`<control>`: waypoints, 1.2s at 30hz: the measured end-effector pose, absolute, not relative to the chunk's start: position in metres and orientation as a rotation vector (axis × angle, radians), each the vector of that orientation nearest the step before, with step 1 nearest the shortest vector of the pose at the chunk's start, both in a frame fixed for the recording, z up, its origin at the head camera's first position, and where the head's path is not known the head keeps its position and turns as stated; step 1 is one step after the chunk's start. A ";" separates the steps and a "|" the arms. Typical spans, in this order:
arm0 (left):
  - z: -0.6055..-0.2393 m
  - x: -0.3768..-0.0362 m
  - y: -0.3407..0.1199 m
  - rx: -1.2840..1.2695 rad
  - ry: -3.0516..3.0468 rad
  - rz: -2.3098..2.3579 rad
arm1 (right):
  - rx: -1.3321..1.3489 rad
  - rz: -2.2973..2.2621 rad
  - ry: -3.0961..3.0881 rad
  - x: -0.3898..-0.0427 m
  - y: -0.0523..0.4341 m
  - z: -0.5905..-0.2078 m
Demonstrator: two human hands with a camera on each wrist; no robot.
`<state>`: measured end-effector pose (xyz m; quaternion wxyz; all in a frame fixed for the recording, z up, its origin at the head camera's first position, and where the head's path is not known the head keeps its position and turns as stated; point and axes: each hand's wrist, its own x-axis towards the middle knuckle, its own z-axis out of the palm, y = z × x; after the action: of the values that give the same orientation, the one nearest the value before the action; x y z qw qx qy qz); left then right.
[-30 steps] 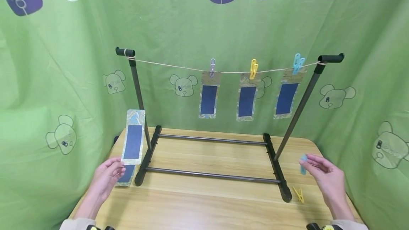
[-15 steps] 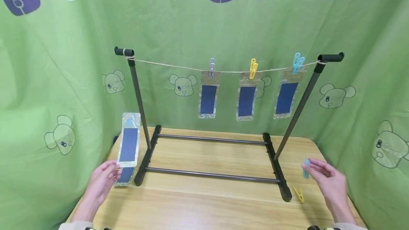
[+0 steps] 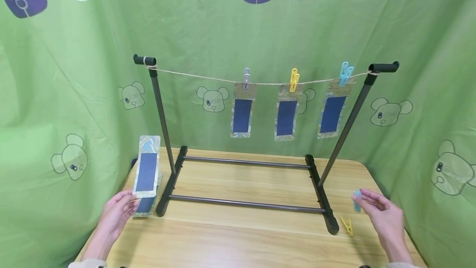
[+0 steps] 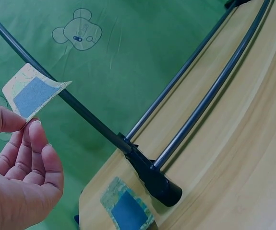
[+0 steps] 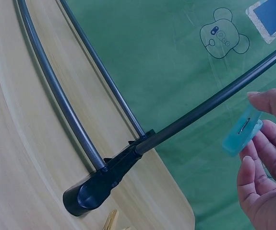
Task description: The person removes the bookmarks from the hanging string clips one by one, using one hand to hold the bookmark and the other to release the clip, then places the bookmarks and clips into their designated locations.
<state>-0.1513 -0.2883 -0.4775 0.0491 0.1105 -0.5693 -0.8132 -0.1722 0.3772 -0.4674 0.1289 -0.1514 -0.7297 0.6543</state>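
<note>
The left hand (image 3: 117,214) pinched a card (image 3: 146,168) upright, just left of the rack (image 3: 245,202); right of the rack, the right hand (image 3: 383,216) grasped a blue clothespin (image 3: 357,200).

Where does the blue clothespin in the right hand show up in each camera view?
Head: blue clothespin at lower right, pinched by the right hand, right of the rack's foot.
Left wrist: not in it.
Right wrist: blue clothespin at right, at the fingertips.
Shared landmark: the black rack, whose right foot shows in both.
</note>
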 end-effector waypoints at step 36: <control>-0.502 -0.147 -0.302 0.460 -1.774 -2.497 | -0.667 1.611 -2.352 -0.163 0.392 -0.498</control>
<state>-0.1474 -0.3020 -0.5018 0.0221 0.1486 -0.5726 -0.8059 -0.1629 0.3917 -0.4982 0.1069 -0.2265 -0.7988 0.5470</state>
